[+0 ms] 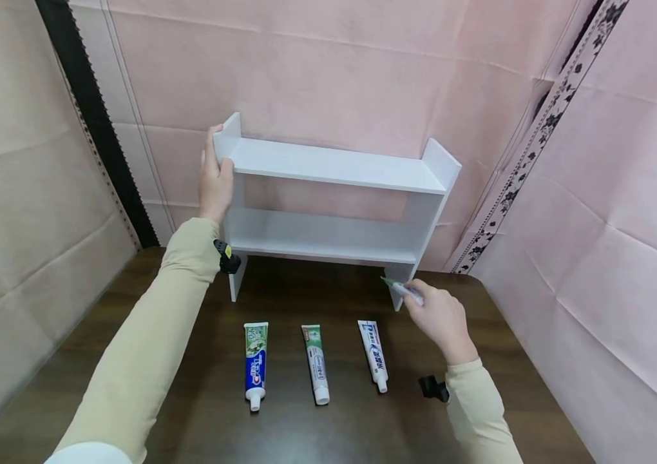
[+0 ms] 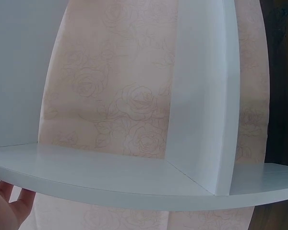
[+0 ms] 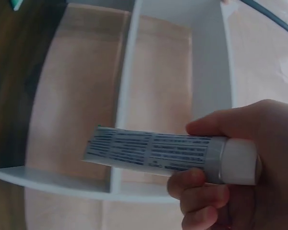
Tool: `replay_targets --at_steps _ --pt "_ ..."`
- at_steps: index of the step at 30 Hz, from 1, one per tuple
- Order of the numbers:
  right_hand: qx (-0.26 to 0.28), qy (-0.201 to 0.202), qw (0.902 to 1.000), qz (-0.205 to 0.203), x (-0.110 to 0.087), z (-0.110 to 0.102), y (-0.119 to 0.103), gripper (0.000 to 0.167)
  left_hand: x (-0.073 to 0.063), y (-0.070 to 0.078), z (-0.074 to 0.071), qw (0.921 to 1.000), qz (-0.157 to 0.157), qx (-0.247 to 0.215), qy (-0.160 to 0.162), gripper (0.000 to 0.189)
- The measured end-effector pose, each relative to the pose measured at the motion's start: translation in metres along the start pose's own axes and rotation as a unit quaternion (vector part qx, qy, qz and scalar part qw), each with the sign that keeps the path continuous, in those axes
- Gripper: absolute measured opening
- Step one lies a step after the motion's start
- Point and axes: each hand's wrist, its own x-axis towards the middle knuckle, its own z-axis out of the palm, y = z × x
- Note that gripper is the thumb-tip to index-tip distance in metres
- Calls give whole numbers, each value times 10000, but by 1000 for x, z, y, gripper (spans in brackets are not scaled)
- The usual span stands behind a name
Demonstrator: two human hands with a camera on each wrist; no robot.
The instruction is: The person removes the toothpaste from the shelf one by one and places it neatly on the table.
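Observation:
A white two-tier shelf (image 1: pixel 328 235) stands at the back of the brown table. My left hand (image 1: pixel 215 180) holds the upper part of its left side panel; in the left wrist view only some fingers (image 2: pixel 24 199) show beside the panel. My right hand (image 1: pixel 438 316) grips a toothpaste tube (image 3: pixel 153 151) near its white cap, in front of the shelf's lower right leg. Three more tubes lie on the table: a blue and green toothpaste tube (image 1: pixel 256 364), a green and white toothpaste tube (image 1: pixel 316 367) and a white and blue toothpaste tube (image 1: pixel 373 354).
Pink fabric (image 1: pixel 328 77) hangs behind the shelf, and pale fabric walls stand at left and right. The brown table (image 1: pixel 201 399) narrows at its rounded back corner on the right. Both shelf boards carry nothing visible.

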Motion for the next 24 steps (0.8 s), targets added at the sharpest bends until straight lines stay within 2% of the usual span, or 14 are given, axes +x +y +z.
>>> replay_targets --at_steps 4,10,16,24 --pt "-20 -472 9987 184 -4 10 11 28 1 0 -1 10000 -17 22 26 61" --pt "-102 -888 9951 433 -12 31 34 26 0 1 -2 9999 -54 94 24 61" --pt "-17 -1488 9864 699 -22 46 49 27 -1 3 -2 9999 -72 114 -1 61" --pt "-193 -1788 9826 468 -26 57 54 29 -1 3 -2 9999 -58 104 10 61"
